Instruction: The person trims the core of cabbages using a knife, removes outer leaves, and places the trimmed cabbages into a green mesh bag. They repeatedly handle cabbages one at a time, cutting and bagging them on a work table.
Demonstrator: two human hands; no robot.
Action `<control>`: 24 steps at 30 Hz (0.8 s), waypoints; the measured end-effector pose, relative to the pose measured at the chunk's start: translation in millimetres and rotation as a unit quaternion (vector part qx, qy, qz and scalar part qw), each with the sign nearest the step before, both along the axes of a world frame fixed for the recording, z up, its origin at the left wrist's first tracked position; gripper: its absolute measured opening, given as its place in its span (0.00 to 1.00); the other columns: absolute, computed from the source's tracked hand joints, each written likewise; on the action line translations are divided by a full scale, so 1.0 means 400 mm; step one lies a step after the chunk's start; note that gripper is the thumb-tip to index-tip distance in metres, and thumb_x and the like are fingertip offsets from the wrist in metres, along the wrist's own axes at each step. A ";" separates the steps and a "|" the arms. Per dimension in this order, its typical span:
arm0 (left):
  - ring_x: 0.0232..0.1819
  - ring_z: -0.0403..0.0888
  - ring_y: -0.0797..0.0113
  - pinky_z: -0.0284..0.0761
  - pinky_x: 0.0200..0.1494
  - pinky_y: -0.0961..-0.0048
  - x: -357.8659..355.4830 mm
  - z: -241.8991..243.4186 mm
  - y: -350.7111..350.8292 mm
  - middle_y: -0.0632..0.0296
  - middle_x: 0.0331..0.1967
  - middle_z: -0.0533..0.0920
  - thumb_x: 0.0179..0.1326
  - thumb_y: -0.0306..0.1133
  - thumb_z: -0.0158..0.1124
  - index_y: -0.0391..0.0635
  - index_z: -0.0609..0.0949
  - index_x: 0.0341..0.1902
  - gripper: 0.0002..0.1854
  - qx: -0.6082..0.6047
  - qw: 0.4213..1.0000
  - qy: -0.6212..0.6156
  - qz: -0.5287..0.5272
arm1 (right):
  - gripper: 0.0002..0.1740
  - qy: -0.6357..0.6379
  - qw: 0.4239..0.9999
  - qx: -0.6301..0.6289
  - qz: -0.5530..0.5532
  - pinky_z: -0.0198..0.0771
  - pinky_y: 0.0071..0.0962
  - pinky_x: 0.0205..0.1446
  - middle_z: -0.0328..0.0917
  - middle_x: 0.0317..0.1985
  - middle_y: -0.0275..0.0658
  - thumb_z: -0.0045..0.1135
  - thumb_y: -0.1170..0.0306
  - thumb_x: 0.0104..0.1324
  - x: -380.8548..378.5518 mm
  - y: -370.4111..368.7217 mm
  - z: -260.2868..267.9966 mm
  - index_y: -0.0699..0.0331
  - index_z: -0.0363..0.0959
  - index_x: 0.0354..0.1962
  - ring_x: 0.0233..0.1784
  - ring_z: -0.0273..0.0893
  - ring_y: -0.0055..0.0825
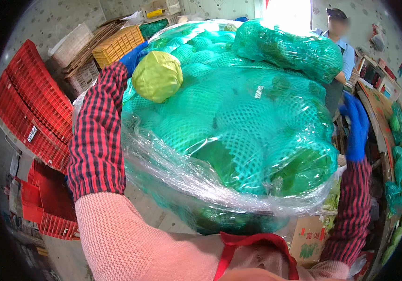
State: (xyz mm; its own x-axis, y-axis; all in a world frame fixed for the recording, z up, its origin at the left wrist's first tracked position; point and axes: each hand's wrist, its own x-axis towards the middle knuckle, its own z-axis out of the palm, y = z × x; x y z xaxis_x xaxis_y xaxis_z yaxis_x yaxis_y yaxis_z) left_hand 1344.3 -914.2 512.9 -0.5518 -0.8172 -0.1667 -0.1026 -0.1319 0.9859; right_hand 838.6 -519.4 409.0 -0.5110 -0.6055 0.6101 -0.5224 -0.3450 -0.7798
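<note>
My left hand (133, 59), in a blue glove, holds a pale green round cabbage (157, 77) from its far left side. Part of that hand is hidden behind the cabbage. Right below it lies a large pile of green mesh sacks (236, 123), with round heads in foam netting inside, bound round the edge by clear stretch wrap (201, 188). To the right of the pile, my right hand (355, 123), also gloved in blue, is raised with its fingers apart and nothing in it.
Red plastic crates (34, 109) stand at the left, near a yellow crate (118, 45). Another full mesh sack (288, 49) rests on top of the pile. A person (338, 38) stands at the back right. Bagged vegetables (399, 161) line the right side, and a printed cardboard box (306, 237) sits low in front.
</note>
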 end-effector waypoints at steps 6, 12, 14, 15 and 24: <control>0.57 0.75 0.59 0.68 0.62 0.61 0.002 -0.058 0.103 0.54 0.58 0.75 0.66 0.59 0.41 0.46 0.70 0.63 0.33 0.036 0.995 0.052 -0.073 | 0.36 0.070 0.895 0.267 0.351 0.70 0.27 0.49 0.74 0.49 0.42 0.55 0.46 0.62 0.382 -0.438 0.196 0.63 0.65 0.59 0.43 0.73 0.27; 0.57 0.74 0.62 0.67 0.62 0.63 -0.003 0.000 0.184 0.56 0.58 0.75 0.67 0.57 0.44 0.48 0.70 0.63 0.31 -0.104 0.988 0.101 -0.057 | 0.43 0.090 0.813 0.012 0.575 0.61 0.33 0.67 0.70 0.58 0.43 0.68 0.52 0.52 0.704 -0.554 0.152 0.65 0.62 0.60 0.59 0.69 0.31; 0.58 0.72 0.62 0.66 0.62 0.63 -0.067 0.067 0.239 0.56 0.59 0.73 0.67 0.56 0.43 0.48 0.68 0.65 0.31 -0.202 0.974 0.089 -0.053 | 0.49 0.008 0.830 0.049 0.556 0.69 0.42 0.59 0.70 0.58 0.41 0.75 0.56 0.45 0.668 -0.509 0.163 0.60 0.60 0.62 0.58 0.70 0.35; 0.59 0.71 0.62 0.66 0.62 0.62 -0.106 0.104 0.278 0.56 0.60 0.73 0.67 0.56 0.43 0.49 0.67 0.65 0.30 -0.259 0.961 0.083 -0.049 | 0.52 -0.087 0.825 0.103 0.548 0.73 0.46 0.55 0.69 0.58 0.40 0.78 0.58 0.41 0.648 -0.472 0.174 0.57 0.58 0.63 0.57 0.70 0.37; 0.64 0.66 0.64 0.64 0.62 0.65 -0.788 0.290 0.765 0.56 0.66 0.67 0.67 0.49 0.43 0.49 0.60 0.71 0.31 -0.581 0.790 0.089 -0.174 | 0.40 -0.380 0.516 -0.239 0.730 0.55 0.58 0.67 0.58 0.66 0.45 0.49 0.45 0.63 -0.077 -0.095 0.231 0.54 0.51 0.67 0.67 0.60 0.44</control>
State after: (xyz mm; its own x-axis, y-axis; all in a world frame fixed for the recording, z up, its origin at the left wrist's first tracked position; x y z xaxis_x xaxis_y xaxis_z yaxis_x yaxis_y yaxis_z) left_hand 1029.3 -608.2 629.1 -0.7066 -0.1545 0.6905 0.2209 0.8789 0.4228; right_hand 807.9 -557.3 501.3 0.0755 -0.5568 0.8272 0.9595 -0.1854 -0.2123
